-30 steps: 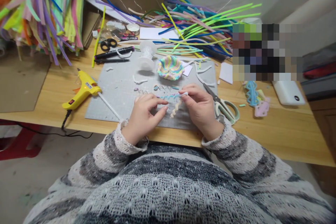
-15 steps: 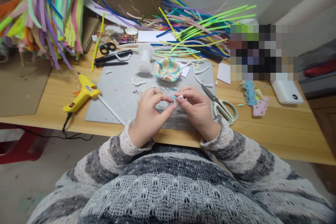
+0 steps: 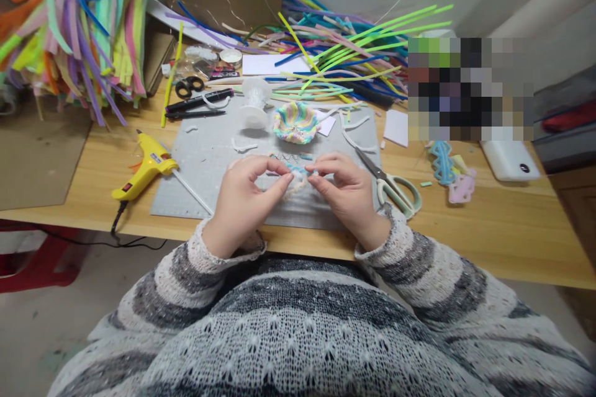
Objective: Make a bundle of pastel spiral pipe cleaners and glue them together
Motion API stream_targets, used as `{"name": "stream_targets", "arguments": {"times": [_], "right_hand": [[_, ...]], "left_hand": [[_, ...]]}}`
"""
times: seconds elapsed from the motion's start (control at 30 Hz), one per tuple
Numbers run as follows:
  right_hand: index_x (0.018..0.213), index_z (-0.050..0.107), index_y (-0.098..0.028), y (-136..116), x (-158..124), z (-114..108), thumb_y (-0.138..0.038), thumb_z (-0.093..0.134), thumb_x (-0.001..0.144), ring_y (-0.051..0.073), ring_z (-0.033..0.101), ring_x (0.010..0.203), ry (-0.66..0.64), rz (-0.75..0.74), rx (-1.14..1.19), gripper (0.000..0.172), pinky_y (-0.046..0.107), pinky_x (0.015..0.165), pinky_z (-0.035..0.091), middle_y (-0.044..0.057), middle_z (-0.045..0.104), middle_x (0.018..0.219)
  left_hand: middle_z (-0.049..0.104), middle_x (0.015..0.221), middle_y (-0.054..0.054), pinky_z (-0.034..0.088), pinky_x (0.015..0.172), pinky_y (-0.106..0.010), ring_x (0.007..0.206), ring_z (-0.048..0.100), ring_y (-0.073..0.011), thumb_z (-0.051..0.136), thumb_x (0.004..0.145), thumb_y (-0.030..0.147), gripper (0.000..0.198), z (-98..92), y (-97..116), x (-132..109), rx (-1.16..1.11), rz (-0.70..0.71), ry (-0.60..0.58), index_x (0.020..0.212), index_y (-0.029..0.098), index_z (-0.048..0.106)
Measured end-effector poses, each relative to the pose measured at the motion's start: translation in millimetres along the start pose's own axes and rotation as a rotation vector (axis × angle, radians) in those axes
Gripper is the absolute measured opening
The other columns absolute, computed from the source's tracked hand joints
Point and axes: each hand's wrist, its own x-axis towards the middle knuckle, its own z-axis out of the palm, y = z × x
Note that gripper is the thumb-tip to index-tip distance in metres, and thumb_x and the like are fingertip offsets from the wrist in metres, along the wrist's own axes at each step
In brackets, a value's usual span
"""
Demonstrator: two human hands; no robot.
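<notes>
Over the grey mat [image 3: 186, 180], my left hand [image 3: 249, 195] and my right hand [image 3: 347, 195] pinch a small bent pipe cleaner piece [image 3: 298, 181] between thumbs and forefingers. It looks pale blue and white, and its exact shape is blurred. Just beyond my fingers, thin wire bits [image 3: 282, 157] lie on the mat. Farther back sits a striped pastel pipe cleaner cup [image 3: 297, 123], with a white spool [image 3: 255, 102] to its left. Scissors [image 3: 395, 189] with pale green handles rest beside my right hand.
A yellow glue gun [image 3: 151, 164] stands left of the mat, its cord hanging over the table edge. Loose pipe cleaners [image 3: 354, 43] pile up at the back. A large bundle [image 3: 79, 31] rises at the left. Black pens [image 3: 200, 101] and a white phone-like object [image 3: 510, 161] lie on the table.
My left hand has shifted a little to the left, and more of the blue-and-white piece shows between my fingers. My right hand stays nearly in place.
</notes>
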Motion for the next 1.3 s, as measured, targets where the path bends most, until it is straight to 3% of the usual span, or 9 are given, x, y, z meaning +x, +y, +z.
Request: {"name": "stream_targets", "arguments": {"times": [0.17, 0.4, 0.93, 1.17, 1.3], "right_hand": [[0.093, 0.075, -0.03, -0.8, 0.5, -0.5, -0.023, 0.072, 0.081, 0.013, 0.06, 0.079, -0.009, -0.016, -0.007, 0.015, 0.032, 0.076, 0.051, -0.001, 0.066, 0.083], [0.093, 0.075, -0.031, -1.3, -0.2, -0.8, -0.026, 0.072, 0.08, 0.014, 0.061, 0.081, -0.064, -0.033, -0.021, 0.014, 0.033, 0.077, 0.051, 0.0, 0.067, 0.084], [0.093, 0.075, -0.031, -3.6, 0.1, 0.2, -0.018, 0.073, 0.079, 0.013, 0.062, 0.08, -0.072, -0.057, 0.013, 0.018, 0.031, 0.075, 0.051, -0.001, 0.066, 0.083], [0.087, 0.074, -0.028, -4.9, 0.9, 0.7, -0.021, 0.071, 0.08, 0.014, 0.061, 0.078, -0.073, -0.026, -0.005, 0.01, 0.032, 0.075, 0.051, -0.001, 0.066, 0.081], [0.083, 0.073, -0.026, -3.9, 1.6, -0.8, -0.022, 0.07, 0.081, 0.014, 0.061, 0.077, -0.053, 0.009, -0.003, 0.005, 0.033, 0.075, 0.051, -0.001, 0.066, 0.079]], "left_hand": [[0.074, 0.084, 0.0, 0.04, 0.089, -0.043, 0.085, 0.067, -0.0213, 0.064, 0.082, 0.022, 0.003, -6.5, 2.4, 0.6, 0.162, 0.053, -0.035, 0.081, 0.022, 0.066], [0.072, 0.083, 0.001, 0.033, 0.089, -0.043, 0.089, 0.064, -0.0212, 0.058, 0.086, 0.023, 0.008, -0.9, 6.8, -3.3, 0.308, 0.139, -0.062, 0.08, 0.023, 0.063], [0.072, 0.078, 0.001, 0.034, 0.089, -0.044, 0.085, 0.063, -0.0213, 0.059, 0.084, 0.022, 0.007, 9.6, 9.9, -3.8, 0.306, 0.154, 0.001, 0.077, 0.023, 0.062], [0.072, 0.079, 0.001, 0.034, 0.09, -0.044, 0.086, 0.063, -0.0215, 0.059, 0.085, 0.024, 0.009, 10.5, 11.0, -3.5, 0.319, 0.144, -0.025, 0.077, 0.023, 0.062], [0.073, 0.088, 0.0, 0.037, 0.092, -0.044, 0.09, 0.064, -0.0214, 0.06, 0.087, 0.03, 0.007, 3.4, 5.6, -2.6, 0.218, 0.096, 0.01, 0.087, 0.024, 0.065]]}}
